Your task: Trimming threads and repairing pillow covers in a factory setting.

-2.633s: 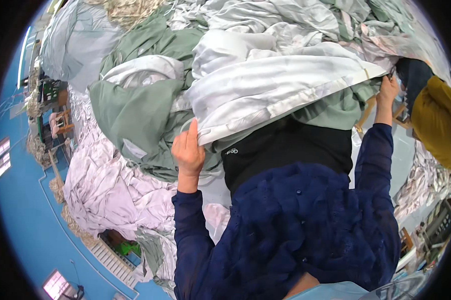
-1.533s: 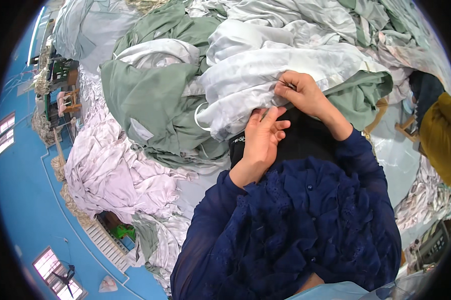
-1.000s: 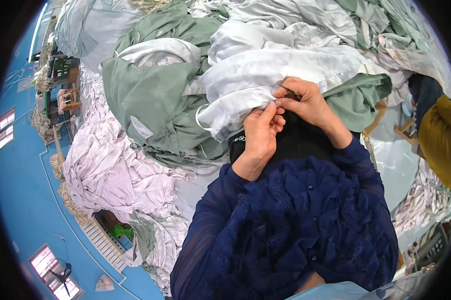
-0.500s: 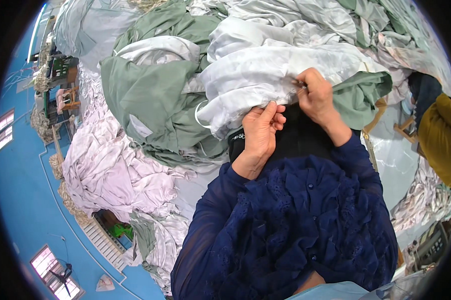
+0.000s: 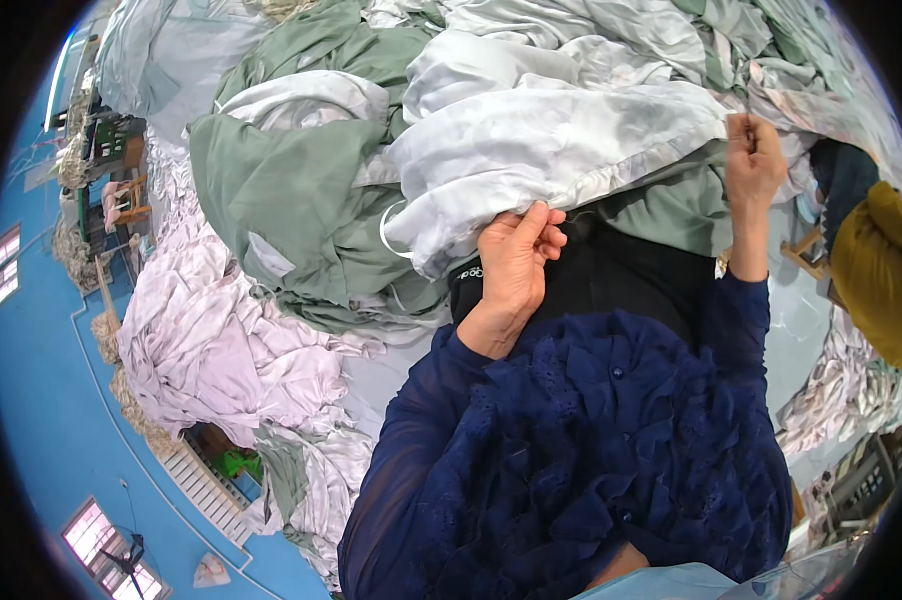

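white sheet (image 5: pixel 561 150): smooth, faintly glossy cloth | green sheet (image 5: pixel 291 200): matt cloth

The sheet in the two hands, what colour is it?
The sheet is pale whitish grey, seen best in the head view.

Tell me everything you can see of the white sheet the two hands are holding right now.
The white sheet is a pale, slightly greyish cloth, soft and wrinkled, with a hemmed lower edge. It is stretched sideways along that edge: the left hand pinches it near the lower left, and the right hand pinches its right corner, raised higher. The rest bunches in folds on a heap of laundry, lying over green cloth. Below the edge hangs black fabric.
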Demonstrator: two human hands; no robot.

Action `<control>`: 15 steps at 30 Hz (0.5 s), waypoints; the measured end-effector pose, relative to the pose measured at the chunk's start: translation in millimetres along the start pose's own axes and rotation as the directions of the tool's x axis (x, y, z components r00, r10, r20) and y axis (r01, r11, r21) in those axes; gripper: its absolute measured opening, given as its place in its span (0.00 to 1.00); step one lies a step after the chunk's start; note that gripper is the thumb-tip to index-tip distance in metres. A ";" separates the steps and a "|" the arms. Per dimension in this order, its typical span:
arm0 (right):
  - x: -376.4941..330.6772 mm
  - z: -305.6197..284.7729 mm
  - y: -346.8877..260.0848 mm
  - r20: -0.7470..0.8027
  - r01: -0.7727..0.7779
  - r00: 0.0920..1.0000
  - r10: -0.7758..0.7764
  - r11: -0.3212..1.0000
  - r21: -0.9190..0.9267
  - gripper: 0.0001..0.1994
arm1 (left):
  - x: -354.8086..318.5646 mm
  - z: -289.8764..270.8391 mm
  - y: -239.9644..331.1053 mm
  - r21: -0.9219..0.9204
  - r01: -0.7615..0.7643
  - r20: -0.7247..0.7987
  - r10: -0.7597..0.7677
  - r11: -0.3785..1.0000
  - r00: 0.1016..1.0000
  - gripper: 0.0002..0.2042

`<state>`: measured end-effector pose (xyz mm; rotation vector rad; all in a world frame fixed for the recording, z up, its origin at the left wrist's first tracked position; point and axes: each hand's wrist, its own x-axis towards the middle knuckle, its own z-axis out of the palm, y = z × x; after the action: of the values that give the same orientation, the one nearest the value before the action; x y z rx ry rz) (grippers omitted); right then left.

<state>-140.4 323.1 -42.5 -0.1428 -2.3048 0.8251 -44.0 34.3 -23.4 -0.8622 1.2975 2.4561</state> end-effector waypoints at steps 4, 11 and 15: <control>-42.2 8.9 -65.5 0.639 -0.450 0.769 0.017 0.725 0.522 0.04 | -0.1 -0.3 -0.5 0.035 -0.025 0.004 0.025 0.999 1.000 0.07; -77.4 20.4 -127.6 0.804 -0.530 0.595 -0.014 0.745 0.405 0.08 | -5.4 7.2 -0.5 -0.029 -0.074 0.016 0.074 0.997 0.997 0.10; -80.1 25.3 -125.9 0.644 -0.202 0.751 -0.149 0.876 0.439 0.05 | -6.5 2.8 -5.2 0.026 -0.166 0.095 0.162 0.986 0.982 0.11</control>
<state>-80.3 185.1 -26.8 0.4192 -2.6277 1.6637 -37.5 40.0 -21.7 -0.6482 1.4251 2.5558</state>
